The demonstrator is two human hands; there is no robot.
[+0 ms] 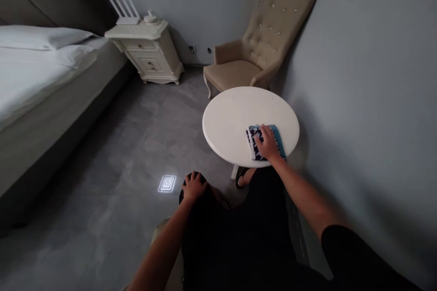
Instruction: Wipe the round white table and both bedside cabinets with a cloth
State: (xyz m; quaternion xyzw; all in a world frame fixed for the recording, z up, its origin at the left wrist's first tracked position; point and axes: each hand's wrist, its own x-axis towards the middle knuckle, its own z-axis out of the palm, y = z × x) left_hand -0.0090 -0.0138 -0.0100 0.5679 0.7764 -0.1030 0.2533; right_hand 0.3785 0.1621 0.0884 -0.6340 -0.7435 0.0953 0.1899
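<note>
My right hand (266,143) lies flat on a folded cloth (256,151) near the right front part of a round white table (225,118). The cloth has a dark and white houndstooth-like pattern, with a plain blue part showing at its right side. Some of it is hidden beneath my palm and fingers. My left hand (194,186) rests on my left knee, fingers spread, holding nothing.
Beyond the table stands a beige tufted armchair (235,75) by the wall. A white nightstand (146,52) carries a router (128,19) and a small white device (150,19). The bed (44,68) fills the left. A bright square pattern (167,183) shows on the floor.
</note>
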